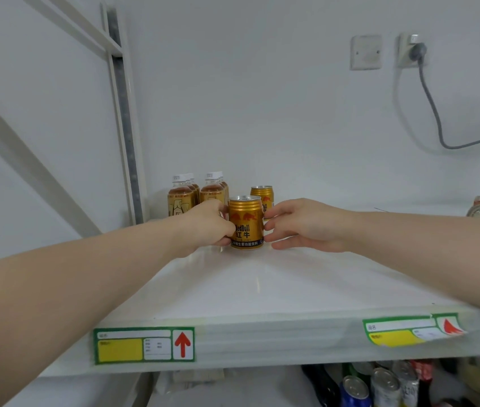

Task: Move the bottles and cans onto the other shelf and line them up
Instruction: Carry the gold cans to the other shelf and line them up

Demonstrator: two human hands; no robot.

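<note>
- Two hands on the front gold can [245, 223]: left hand [207, 227] wraps it, right hand [300, 224] fingertips touching, loosely spread.
- Second can [263, 198] half hidden behind.
- Bottle rows [197, 193] partly blocked.

A gold Red Bull can [245, 223] is seen upright on the white upper shelf [262, 286], its silver top unopened and its red bulls and Chinese lettering turned forward. A second gold can [263, 198] is set upright just behind it to the right. To the left, two files of brown tea bottles [197, 193] with white caps are lined up. More cans and bottles [379, 383] are crowded on the lower shelf.
</note>
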